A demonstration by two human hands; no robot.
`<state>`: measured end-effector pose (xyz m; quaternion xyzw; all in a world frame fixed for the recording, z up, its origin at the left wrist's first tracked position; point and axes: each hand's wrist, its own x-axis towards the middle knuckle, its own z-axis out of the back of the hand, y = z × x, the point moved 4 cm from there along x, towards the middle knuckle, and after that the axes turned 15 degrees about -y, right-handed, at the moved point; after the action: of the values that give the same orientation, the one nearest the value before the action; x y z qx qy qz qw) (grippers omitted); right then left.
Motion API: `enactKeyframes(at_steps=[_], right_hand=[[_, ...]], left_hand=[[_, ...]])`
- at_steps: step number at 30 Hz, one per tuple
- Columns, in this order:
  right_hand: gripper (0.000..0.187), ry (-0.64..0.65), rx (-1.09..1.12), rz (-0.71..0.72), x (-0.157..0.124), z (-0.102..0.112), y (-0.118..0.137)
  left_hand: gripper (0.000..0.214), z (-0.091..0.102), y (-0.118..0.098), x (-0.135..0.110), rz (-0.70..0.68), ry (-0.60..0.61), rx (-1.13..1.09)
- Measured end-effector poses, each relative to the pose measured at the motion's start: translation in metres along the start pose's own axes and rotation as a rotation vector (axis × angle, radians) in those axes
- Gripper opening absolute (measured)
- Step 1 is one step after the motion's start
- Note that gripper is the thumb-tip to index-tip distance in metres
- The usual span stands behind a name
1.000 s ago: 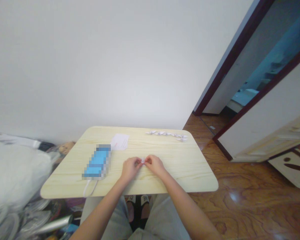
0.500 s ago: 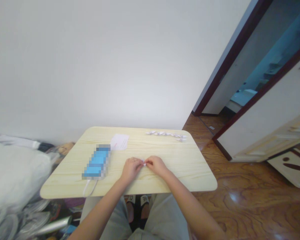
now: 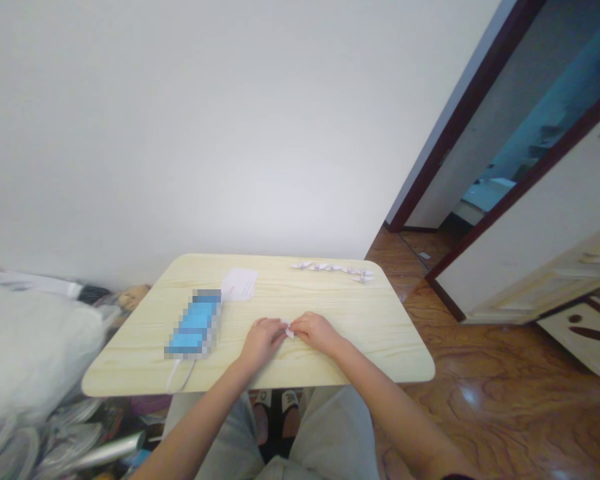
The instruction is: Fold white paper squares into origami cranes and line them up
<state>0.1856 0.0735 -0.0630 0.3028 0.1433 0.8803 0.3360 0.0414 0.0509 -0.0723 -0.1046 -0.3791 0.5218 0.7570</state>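
A small piece of white folded paper [image 3: 289, 330] is pinched between my two hands, low over the front middle of the wooden table [image 3: 380, 340]. My left hand [image 3: 262, 338] grips it from the left, fingers closed. From the right, my right hand [image 3: 316, 331] holds its other side between thumb and fingertips. The fingers hide much of the paper, so its exact shape cannot be made out. Near the back right edge lies a row of several small folded white paper pieces [image 3: 330, 268]. A flat white sheet of paper [image 3: 240, 284] rests at the back left.
A phone-like device with a blurred blue screen [image 3: 195, 325] lies on the table's left, its white cable [image 3: 180, 377] hanging at the front edge. Left of the table are a white bundle [image 3: 35, 347] and clutter. A white wall rises behind; a doorway stands at the right.
My fingers have shifted slightly around the small paper, and more of it shows between the hands. The other things on the table stay where they were.
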Motion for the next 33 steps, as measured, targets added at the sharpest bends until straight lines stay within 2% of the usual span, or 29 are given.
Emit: enactKeyframes(at_steps=[9, 15, 18, 24, 27, 30, 32, 33], right_hand=[[0.028, 0.021, -0.022, 0.084, 0.000, 0.005, 0.000], [0.024, 0.039, -0.098, 0.063, -0.002, 0.010, -0.005], [0.020, 0.030, -0.095, 0.028, -0.001, 0.008, -0.007], [0.017, -0.107, -0.010, -0.098, 0.001, 0.002, -0.003], [0.019, -0.198, 0.069, -0.249, 0.003, 0.001, -0.002], [0.018, -0.217, 0.187, -0.360, 0.007, -0.003, -0.004], [0.015, -0.204, 0.226, -0.418, 0.008, -0.006, -0.007], [0.016, -0.197, 0.216, -0.436, 0.009, -0.007, -0.008]], left_hand=[[0.020, 0.002, -0.001, -0.002, -0.062, 0.061, 0.048], [0.018, 0.003, -0.006, -0.003, -0.078, 0.074, 0.099], [0.016, 0.001, -0.008, -0.001, -0.059, 0.031, 0.094], [0.018, 0.002, -0.007, 0.006, 0.083, -0.051, -0.011], [0.023, 0.004, -0.001, 0.011, 0.236, -0.091, -0.205], [0.026, 0.003, 0.007, 0.013, 0.409, -0.107, -0.359], [0.023, 0.001, 0.009, 0.013, 0.426, -0.083, -0.313], [0.021, 0.001, 0.009, 0.013, 0.393, -0.069, -0.242]])
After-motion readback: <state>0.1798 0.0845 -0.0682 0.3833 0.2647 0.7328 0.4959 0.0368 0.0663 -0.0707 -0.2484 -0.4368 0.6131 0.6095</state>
